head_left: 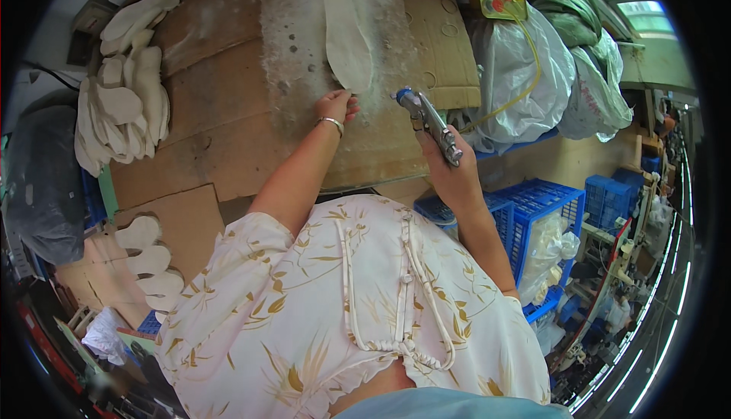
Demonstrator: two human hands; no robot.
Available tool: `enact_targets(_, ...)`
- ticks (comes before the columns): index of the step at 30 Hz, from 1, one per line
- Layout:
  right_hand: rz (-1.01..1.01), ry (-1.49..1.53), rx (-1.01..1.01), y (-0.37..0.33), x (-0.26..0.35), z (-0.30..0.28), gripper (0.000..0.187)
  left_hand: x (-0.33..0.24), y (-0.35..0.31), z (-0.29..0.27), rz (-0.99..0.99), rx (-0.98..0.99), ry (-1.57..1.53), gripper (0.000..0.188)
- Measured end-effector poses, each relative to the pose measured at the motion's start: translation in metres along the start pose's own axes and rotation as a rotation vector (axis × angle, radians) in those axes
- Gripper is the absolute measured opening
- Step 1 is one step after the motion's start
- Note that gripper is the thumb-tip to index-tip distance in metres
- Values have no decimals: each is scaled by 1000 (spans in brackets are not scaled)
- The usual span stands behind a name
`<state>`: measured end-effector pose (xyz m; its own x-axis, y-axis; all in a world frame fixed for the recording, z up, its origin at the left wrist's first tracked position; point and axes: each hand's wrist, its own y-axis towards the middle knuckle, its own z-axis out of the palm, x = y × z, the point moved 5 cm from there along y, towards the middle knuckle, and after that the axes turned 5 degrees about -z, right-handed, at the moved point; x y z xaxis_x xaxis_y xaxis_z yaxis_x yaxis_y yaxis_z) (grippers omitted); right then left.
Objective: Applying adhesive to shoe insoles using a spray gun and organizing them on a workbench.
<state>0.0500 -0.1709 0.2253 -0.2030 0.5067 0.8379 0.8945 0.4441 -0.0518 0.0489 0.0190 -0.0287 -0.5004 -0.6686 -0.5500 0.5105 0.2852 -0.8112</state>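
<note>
A cream insole (347, 38) lies lengthwise on a whitish, residue-covered sheet on the cardboard-topped table. My left hand (336, 105) has its fingers closed on the near end of that insole. In my right hand (454, 169) is a metal spray gun (432, 126), gripped by its body. Its blue-ringed nozzle points up and left, toward the sheet, and stands apart from the insole. Whether anything is coming out of the nozzle cannot be seen.
Stacked insoles (126, 103) stand at the table's left, with more insoles (148, 255) on cardboard below. A yellow hose (525, 76) runs beside white plastic bags (518, 76) on the right. Blue crates (542, 206) stand near my right forearm. A dark bag (46, 183) sits far left.
</note>
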Motion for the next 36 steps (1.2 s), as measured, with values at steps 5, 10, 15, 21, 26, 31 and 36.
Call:
enact_targets(5,29,37,29,7,3,6,20,-2,-3,0,-5,-3,3,18)
enact_targets(10,20,-2,12,15,7,6,20,-1,-1,-1,-10,-6,7,18)
enact_targets(15,1,18,-3,26,3,9,23,-1,-1,0,-11,9,-2,18)
enact_targets(21,-24,12,-15,28,5,9,24,-3,-3,0,-21,4,9,17)
enact_targets(26,-15,29,-2,45,13,10,24,-1,-2,-1,-16,7,15,18)
enact_targets(31,-67,13,-14,50,17,11,24,-3,-5,1,-13,-9,3,15)
enact_targets(36,-53,-2,-21,63,21,12,25,-4,-5,0,-19,-2,13,16)
